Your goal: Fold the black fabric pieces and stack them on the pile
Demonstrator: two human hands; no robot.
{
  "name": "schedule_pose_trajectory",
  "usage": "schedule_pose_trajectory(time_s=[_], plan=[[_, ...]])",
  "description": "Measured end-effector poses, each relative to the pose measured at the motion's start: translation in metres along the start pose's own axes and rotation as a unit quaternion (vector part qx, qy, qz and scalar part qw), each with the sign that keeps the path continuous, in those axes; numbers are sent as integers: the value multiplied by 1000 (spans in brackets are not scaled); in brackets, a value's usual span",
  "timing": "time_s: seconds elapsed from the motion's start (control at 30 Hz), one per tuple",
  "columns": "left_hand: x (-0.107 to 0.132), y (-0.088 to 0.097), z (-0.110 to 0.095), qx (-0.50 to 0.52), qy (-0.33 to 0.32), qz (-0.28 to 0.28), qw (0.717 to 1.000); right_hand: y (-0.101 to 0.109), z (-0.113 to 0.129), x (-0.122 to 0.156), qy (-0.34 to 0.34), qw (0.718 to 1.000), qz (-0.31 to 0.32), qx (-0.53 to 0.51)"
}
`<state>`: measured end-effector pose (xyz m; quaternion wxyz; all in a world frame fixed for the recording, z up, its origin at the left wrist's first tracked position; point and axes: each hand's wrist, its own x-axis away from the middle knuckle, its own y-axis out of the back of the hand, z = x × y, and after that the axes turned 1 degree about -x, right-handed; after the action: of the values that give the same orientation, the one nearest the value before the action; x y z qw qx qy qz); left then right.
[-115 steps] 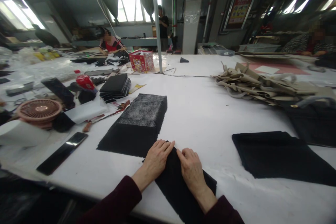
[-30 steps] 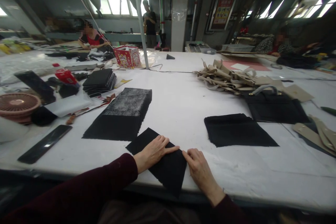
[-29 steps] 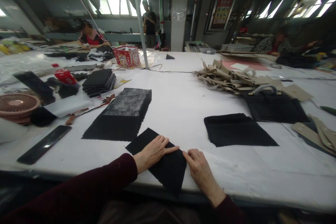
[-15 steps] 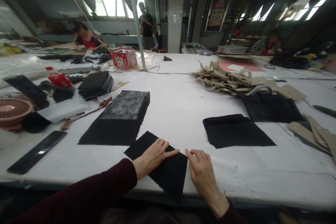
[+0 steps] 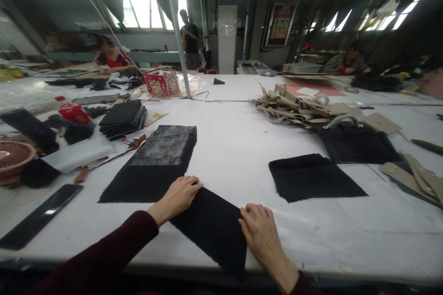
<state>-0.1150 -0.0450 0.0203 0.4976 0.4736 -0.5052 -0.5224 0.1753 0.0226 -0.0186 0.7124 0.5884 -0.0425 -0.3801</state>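
A black fabric piece (image 5: 212, 228) lies at the near edge of the white table (image 5: 242, 147), one corner hanging over the edge. My left hand (image 5: 178, 196) rests on its far left corner, fingers curled over the cloth. My right hand (image 5: 259, 233) presses flat on its right corner with the fingers together. Just beyond my left hand stands a thick stack of black fabric (image 5: 155, 161) with a greyish top. A second, flatter black fabric pile (image 5: 311, 177) lies to the right, apart from both hands.
A black phone (image 5: 38, 216), a pink fan (image 5: 12, 159), a red packet (image 5: 74, 113) and black pads (image 5: 122, 117) crowd the left. Beige bag parts (image 5: 301, 106) and a black bag (image 5: 356, 145) sit at the right. A pole (image 5: 176, 32) rises mid-table; other people work beyond.
My left hand has slid from the middle of the black piece to its far left corner. My right hand has stayed on the right corner. The view has tilted down slightly.
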Motion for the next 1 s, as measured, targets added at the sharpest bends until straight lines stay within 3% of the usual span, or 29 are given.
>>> schedule_pose_trajectory(time_s=[0.1, 0.2, 0.3, 0.4, 0.5, 0.63, 0.7, 0.77, 0.87, 1.0], plan=[[-12, 7, -3, 61, 27, -7, 998, -1, 6, -14, -40, 999, 0, -36], [-18, 12, -13, 90, 22, 32, 995, -3, 11, -20, -82, 994, 10, -67], [-18, 14, -23, 128, 22, 77, 989, -3, 7, -11, -95, 991, 9, -93], [-24, 12, -41, 219, 16, 114, 969, 8, -14, 7, -99, 988, 1, -122], [-48, 7, -76, 325, -6, 108, 940, 38, -57, 20, -133, 982, 15, -131], [-117, 6, -142, 424, -28, 55, 904, 98, -145, 7, -187, 979, 81, -20], [-161, 11, -176, 421, -26, 1, 907, 125, -191, -11, -205, 968, 117, 89], [-202, 17, -203, 360, -16, -50, 932, 143, -231, -30, -231, 949, 134, 169], [-247, 23, -229, 307, -9, -61, 950, 150, -273, -54, -257, 934, 131, 211], [-271, 17, -241, 241, -8, -41, 969, 136, -297, -64, -260, 926, 129, 242]])
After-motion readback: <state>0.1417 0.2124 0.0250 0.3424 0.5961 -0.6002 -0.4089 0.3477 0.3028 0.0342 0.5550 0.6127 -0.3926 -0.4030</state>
